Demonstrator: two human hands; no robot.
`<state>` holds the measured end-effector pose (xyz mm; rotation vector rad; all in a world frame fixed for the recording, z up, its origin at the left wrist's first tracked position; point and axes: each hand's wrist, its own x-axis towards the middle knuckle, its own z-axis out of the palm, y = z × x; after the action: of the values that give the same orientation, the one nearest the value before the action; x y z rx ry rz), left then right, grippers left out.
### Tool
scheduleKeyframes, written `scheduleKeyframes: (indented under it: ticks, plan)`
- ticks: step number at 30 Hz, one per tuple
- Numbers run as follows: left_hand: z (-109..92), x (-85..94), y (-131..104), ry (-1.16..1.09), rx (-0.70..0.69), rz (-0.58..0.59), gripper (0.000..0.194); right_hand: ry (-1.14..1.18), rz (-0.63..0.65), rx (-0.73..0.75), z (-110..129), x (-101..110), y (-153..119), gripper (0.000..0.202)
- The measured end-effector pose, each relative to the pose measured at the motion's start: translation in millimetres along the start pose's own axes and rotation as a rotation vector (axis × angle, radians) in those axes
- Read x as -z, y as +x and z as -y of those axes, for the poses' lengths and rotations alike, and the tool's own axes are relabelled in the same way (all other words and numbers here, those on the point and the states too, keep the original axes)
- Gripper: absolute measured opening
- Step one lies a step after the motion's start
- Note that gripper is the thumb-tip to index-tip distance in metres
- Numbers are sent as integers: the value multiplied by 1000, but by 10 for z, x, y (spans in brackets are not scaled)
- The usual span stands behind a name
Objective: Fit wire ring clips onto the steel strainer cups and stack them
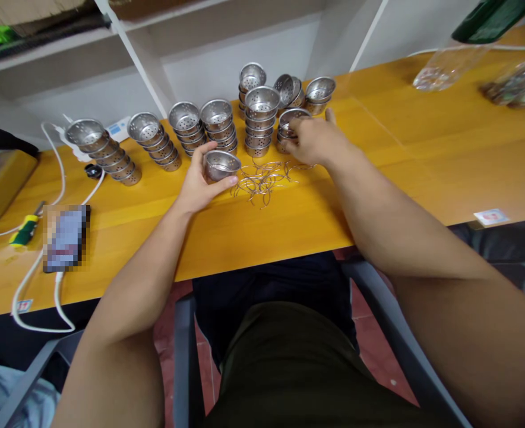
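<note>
My left hand [202, 185] holds a small perforated metal cup [221, 166] between thumb and fingers, its mouth facing up. My right hand [312, 140] reaches over a short stack of the same cups [294, 116], its fingers at the rim of the top one; whether they grip it is unclear. A loose pile of thin curved wires [262, 180] lies on the orange table between my hands. Just behind the pile stands a tall stack of cups [261, 122].
More cup stacks [186, 122] line the back of the table [405, 184]. To the left are a phone [66, 238], white cables and a screwdriver [25, 230]. A clear plastic bottle [445, 68] and a bag [518, 85] lie at the back right.
</note>
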<state>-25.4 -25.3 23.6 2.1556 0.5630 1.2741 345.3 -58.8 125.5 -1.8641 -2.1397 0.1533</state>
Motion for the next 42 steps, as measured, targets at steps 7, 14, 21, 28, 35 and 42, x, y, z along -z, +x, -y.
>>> scheduleKeyframes:
  ticks: [7,14,21,28,35,42]
  plan:
    - [112,-48,-28,19,-81,-33,115,276,-459,148,68,294,-198,26]
    - [-109,-99,-23,150,7,-60,117,609,-68,671,671,-355,-319,50]
    - [-208,-77,-5,275,-61,17,103,859,49,699,831,-572,-343,35]
    - [-246,-112,33,244,-111,-2,95,794,39,692,890,-542,-394,26]
    - [-250,-173,68,276,-112,4,99,1060,52,591,898,-463,-345,55]
    - [-226,-295,87,305,-111,47,109,913,-87,489,836,-463,-272,70]
